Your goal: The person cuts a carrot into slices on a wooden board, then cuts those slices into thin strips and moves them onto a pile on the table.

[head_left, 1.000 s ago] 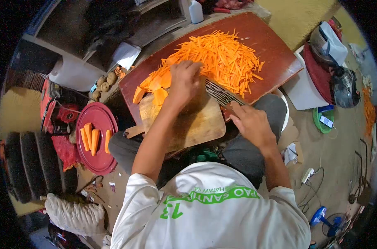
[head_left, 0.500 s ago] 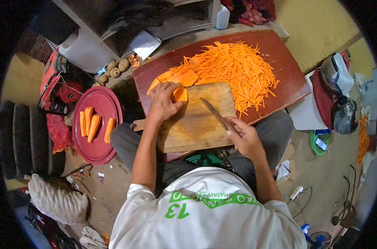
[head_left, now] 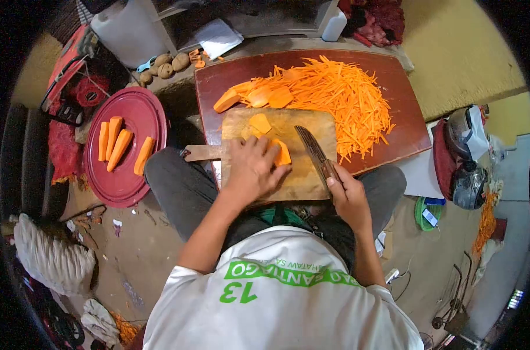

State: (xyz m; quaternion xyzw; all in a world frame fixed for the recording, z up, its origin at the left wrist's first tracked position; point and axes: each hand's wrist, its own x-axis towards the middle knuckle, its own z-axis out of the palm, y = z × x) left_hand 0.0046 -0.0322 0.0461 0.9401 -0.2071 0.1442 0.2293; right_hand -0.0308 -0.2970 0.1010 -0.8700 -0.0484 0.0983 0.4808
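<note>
My left hand (head_left: 254, 169) lies over the wooden cutting board (head_left: 300, 186), its fingers bent onto orange slices (head_left: 282, 153). Another orange slice (head_left: 260, 122) rests on the board just beyond the fingertips. In my right hand (head_left: 349, 195) is the handle of a knife (head_left: 311, 146), its blade above the right part of the board and pointing away from me. Beyond the board, larger orange pieces (head_left: 281, 97) sit beside a big heap of thin orange shreds (head_left: 341, 105) on the dark red table (head_left: 402, 116).
Several peeled carrots (head_left: 120, 149) lie on a red round lid (head_left: 96, 181) at the left. Brown round vegetables (head_left: 165, 70) and a white jug (head_left: 128, 35) are behind it. A green basket (head_left: 421, 217) with a phone (head_left: 430, 218) stands at the right.
My left hand has moved from the board's far left corner towards its middle, and slices now lie on the board. The knife is still in my right hand. The view has shifted slightly.
</note>
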